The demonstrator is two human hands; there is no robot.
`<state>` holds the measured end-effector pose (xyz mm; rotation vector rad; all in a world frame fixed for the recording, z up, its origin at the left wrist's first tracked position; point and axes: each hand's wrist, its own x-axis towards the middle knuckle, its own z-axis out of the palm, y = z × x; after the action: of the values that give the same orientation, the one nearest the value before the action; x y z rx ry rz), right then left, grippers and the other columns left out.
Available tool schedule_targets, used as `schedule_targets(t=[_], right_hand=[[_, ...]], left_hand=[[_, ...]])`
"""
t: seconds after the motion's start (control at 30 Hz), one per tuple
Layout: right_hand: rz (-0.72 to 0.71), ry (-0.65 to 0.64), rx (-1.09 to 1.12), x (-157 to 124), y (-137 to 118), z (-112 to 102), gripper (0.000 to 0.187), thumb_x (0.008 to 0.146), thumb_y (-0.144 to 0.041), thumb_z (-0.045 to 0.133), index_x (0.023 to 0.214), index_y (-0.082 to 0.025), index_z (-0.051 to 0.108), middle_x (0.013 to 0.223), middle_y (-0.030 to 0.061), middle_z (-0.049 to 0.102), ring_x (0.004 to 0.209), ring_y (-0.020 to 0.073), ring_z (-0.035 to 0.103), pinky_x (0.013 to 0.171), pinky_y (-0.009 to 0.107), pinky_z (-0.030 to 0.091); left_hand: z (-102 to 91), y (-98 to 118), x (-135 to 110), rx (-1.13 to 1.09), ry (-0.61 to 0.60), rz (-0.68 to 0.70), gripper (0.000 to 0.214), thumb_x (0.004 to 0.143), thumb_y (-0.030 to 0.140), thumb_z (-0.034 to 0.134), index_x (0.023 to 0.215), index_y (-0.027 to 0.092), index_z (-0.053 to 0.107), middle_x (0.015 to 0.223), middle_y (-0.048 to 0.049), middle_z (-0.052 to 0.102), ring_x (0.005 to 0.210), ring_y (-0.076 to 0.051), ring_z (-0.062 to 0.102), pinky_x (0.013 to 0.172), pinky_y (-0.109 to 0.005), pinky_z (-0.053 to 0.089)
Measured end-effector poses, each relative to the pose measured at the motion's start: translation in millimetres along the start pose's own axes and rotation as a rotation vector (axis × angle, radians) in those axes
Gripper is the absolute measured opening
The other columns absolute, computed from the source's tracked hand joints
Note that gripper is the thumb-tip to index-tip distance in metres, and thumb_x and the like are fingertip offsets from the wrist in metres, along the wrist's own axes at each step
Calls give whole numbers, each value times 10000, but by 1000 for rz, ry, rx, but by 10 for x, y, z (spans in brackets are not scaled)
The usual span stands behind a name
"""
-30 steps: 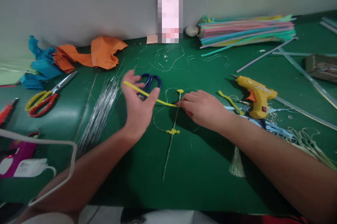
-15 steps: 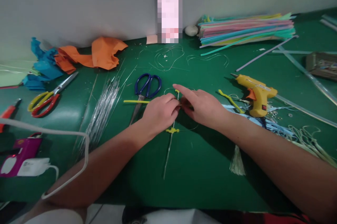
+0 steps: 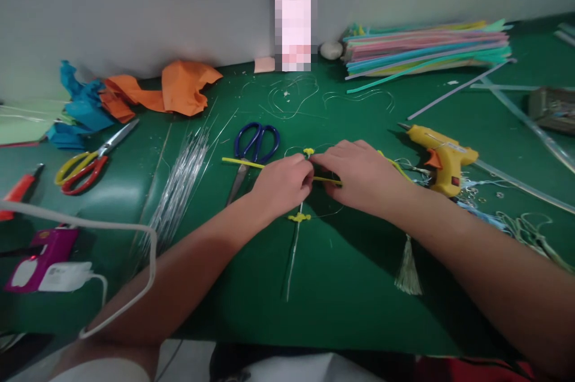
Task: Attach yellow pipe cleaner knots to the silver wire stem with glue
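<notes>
My left hand [image 3: 287, 183] is closed, its fingertips pinching a yellow pipe cleaner [image 3: 243, 162] and a thin wire stem [image 3: 291, 262] where the two cross. My right hand [image 3: 362, 169] is bent around the pipe cleaner's right end, between thumb and fingers. Its index fingertip reaches close to a small yellow twisted piece [image 3: 308, 151] at the stem's top. Lower on the stem, below my hands, sits another yellow twisted piece [image 3: 299, 217]. A fine wire loops around behind my hands. My fingers hide the crossing point.
Blue-handled scissors [image 3: 257, 142] lie beside my left hand, left of them a bundle of wires [image 3: 179, 184] and red-yellow scissors [image 3: 90, 166]. A yellow glue gun [image 3: 442, 157], a tassel [image 3: 408, 271] and a pile of pipe cleaners [image 3: 426, 49] are to the right. A phone [image 3: 293, 23] leans on the wall.
The yellow pipe cleaner now shows on both sides of my left fingers and tilts down rightward. My right index finger, stretched out before, has bent down. The view has shifted slightly.
</notes>
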<state>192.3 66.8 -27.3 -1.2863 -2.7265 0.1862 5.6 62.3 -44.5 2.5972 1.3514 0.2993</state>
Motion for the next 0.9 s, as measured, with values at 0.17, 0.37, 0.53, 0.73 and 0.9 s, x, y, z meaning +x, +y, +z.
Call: schedule_targets(t=[0.17, 0.37, 0.53, 0.73, 0.9], right_hand=[[-11, -102, 76, -15, 99, -86, 133, 788, -223, 590, 878, -170, 672, 910, 91, 671, 985, 281, 596, 788, 368, 442], [-6, -176, 162, 24, 190, -82, 235, 768, -113, 535, 930, -184, 689, 1017, 86, 680, 1009, 260, 609, 821, 355, 474], [17, -196, 119, 72, 214, -92, 275, 789, -59, 506, 899, -197, 716, 980, 84, 701, 974, 233, 633, 824, 330, 476], [15, -199, 54, 101, 260, -69, 302, 783, -61, 504, 903, -222, 729, 932, 75, 708, 903, 231, 634, 749, 330, 467], [-58, -164, 113, 75, 318, -50, 227, 792, -74, 507, 823, -197, 695, 935, 82, 681, 923, 223, 613, 799, 333, 470]], left_hand=[[-26, 33, -9, 67, -39, 32, 126, 842, 109, 522, 864, 130, 644, 873, -76, 625, 788, -205, 597, 622, -305, 423], [-88, 98, 16, 227, -91, 77, 207, 853, 115, 485, 1002, 100, 628, 1005, -132, 591, 851, -237, 608, 564, -301, 427], [-118, 156, 92, 212, -108, 198, 210, 885, 110, 458, 992, 105, 639, 1067, -119, 591, 904, -231, 614, 632, -317, 487], [-81, 198, 91, 120, -208, 202, 221, 899, 113, 438, 995, 121, 637, 1018, -94, 611, 857, -202, 628, 626, -293, 494], [-17, 143, 78, 76, -122, 133, 240, 843, 100, 443, 1000, 127, 623, 949, -77, 598, 702, -167, 583, 548, -284, 441]])
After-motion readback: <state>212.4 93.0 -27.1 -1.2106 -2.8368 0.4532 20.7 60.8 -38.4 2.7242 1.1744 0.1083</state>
